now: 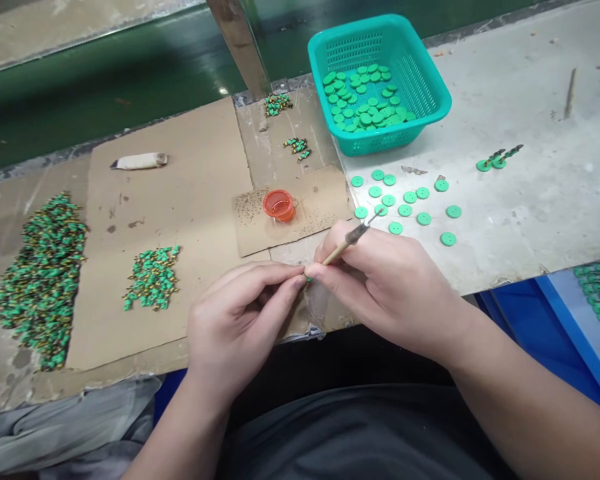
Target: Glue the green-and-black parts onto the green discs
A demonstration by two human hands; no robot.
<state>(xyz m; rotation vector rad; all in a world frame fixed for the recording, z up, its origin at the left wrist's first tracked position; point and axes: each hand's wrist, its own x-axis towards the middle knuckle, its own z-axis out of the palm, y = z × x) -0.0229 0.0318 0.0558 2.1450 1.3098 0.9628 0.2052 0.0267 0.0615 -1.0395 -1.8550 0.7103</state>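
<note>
My left hand (245, 313) pinches a tiny green piece (308, 278) between thumb and forefinger. Right beside it, my right hand (390, 287) has its fingertips on the same piece and also holds a thin brush-like tool (343, 247), whose tip points up and to the right. Just beyond the hands, a small red cup (279, 206) stands on a cardboard scrap (250, 230). Green discs (423, 219) with small holes lie scattered to the right of the cup. Most of the tiny piece is hidden by my fingertips.
A teal basket (443, 110) holds many green discs. Heaps of small green-and-black pieces (43, 287) (153, 279) lie at left, with smaller groups (278, 105) behind. A white tube (140, 161) lies on cardboard. Two discs (499, 163) with dark stems stand at right.
</note>
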